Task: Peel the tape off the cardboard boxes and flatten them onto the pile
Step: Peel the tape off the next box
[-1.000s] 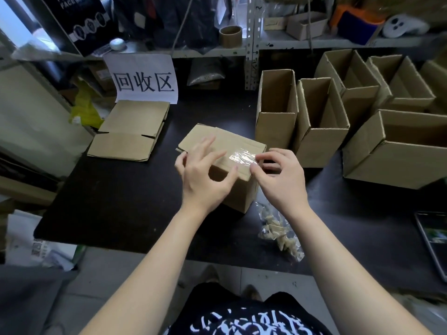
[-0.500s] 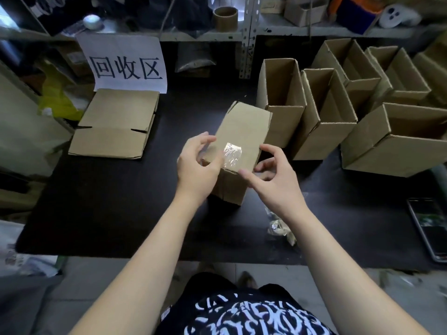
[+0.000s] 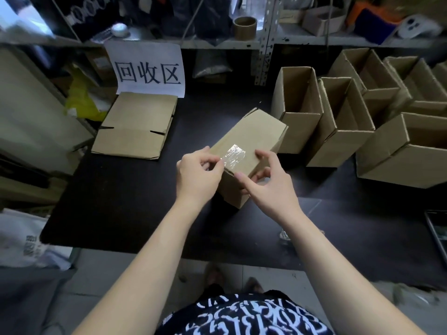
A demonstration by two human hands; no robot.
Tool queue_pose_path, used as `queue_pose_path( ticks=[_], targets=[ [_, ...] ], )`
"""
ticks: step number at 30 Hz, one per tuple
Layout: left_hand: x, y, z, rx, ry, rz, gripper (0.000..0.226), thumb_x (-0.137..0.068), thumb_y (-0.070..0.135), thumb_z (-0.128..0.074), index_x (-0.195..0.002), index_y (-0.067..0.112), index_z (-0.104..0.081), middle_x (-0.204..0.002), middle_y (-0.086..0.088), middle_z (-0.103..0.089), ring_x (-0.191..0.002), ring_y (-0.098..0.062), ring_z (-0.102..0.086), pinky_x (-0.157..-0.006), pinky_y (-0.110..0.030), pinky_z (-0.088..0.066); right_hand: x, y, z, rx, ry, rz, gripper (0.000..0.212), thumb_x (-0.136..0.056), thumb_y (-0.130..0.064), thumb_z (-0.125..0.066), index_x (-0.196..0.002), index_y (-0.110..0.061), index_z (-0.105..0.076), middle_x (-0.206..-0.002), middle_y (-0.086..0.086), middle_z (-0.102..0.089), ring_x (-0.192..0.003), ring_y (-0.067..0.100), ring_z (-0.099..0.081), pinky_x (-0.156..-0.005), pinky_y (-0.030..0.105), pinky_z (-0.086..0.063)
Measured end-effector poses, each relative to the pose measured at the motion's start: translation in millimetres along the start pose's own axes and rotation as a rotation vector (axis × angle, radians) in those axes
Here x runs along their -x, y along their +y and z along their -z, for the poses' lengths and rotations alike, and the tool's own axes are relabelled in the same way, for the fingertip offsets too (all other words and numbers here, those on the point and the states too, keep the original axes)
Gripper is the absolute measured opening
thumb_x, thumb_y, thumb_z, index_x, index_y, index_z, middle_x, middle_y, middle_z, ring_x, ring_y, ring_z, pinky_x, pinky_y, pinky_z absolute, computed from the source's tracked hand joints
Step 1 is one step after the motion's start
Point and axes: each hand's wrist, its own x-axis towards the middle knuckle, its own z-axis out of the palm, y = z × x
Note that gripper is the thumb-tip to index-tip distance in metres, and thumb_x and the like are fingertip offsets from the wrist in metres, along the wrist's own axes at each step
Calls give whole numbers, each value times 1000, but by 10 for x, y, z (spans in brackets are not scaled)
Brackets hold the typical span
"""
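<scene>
Left hand (image 3: 196,175) has moved onto the tape (image 3: 234,155), pinching it; right hand (image 3: 268,187) grips the box (image 3: 254,131); open boxes (image 3: 300,117) upper right, pile (image 3: 137,126) upper left.

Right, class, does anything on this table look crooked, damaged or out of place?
The closed box in front lies at an angle to the row of open boxes beside it, and its clear tape is wrinkled. Otherwise nothing stands out.

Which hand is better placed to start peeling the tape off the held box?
Left. The left hand has its fingers curled right at the edge of the shiny clear tape patch on the brown cardboard box; the right hand grips the box's near corner, steadying it.
</scene>
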Motion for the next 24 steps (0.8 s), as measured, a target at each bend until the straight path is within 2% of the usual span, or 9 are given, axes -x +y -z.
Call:
queue_pose_path(
  ticks=[3,7,9,11,13,15,19,22,24],
  targets=[
    [-20,53,27,-75,-41,-24,11,-86,11,-77,-94,18,-81,-140,-7,-62,-107,-13,-72,-93,-20,-55,-39,-36,59,-29,-14,17,48,-84,-36,-74,-128,-36,-55,-81,2,-72,-71,15,-74,-80,38,-60],
    [-39,78,49,-125,-19,-17,11,-86,11,-76,-88,21,-80,-139,-6,-64,-104,-6,-70,-83,-11,-51,-71,-74,100,208,100,163,45,-83,-36,-77,-125,-26,-68,-79,-11,-69,-77,3,-66,-83,25,-55],
    [-51,97,44,-133,1,3,10,-87,11,-76,-89,21,-79,-140,-4,-63,-108,-11,-70,-84,-15,-50,-115,-47,123,276,115,269,44,-80,-41,-80,-119,-23,-74,-91,-9,-64,-84,6,-64,-86,32,-55],
    [-72,122,37,-174,21,30,7,-87,13,-76,-90,19,-80,-137,-3,-64,-116,-18,-67,-92,-25,-50,-192,0,166,382,166,378,47,-76,-53,-80,-113,-25,-77,-110,-3,-54,-104,13,-56,-93,36,-50],
    [-97,143,30,-205,38,55,9,-86,11,-74,-90,16,-80,-119,-1,-70,-115,-22,-66,-96,-34,-54,-261,50,208,490,191,469,56,-73,-65,-75,-115,-29,-76,-132,-1,-50,-127,21,-46,-104,42,-42],
    [-98,179,31,-230,52,83,11,-83,8,-71,-87,12,-80,-94,4,-68,-105,-23,-69,-92,-37,-58,-295,87,215,518,126,504,66,-75,-73,-68,-126,-32,-70,-147,-3,-49,-145,21,-35,-115,50,-32],
    [-103,205,63,-259,34,121,13,-84,9,-66,-81,13,-78,-86,5,-70,-98,-23,-68,-87,-35,-58,-296,137,146,509,126,494,67,-77,-75,-66,-130,-33,-66,-150,-8,-49,-150,14,-30,-119,53,-25],
    [-165,183,129,-331,-53,74,15,-90,10,-64,-81,15,-75,-93,2,-72,-99,-21,-67,-85,-34,-55,-284,142,93,497,184,519,65,-75,-75,-68,-126,-33,-69,-146,-7,-53,-147,16,-35,-116,51,-29],
    [-199,158,176,-366,-120,34,12,-94,12,-63,-90,16,-73,-100,3,-69,-104,-17,-64,-86,-30,-48,-281,134,73,492,191,498,66,-74,-76,-66,-125,-34,-69,-146,-8,-53,-147,14,-34,-117,50,-27]
  ],
)
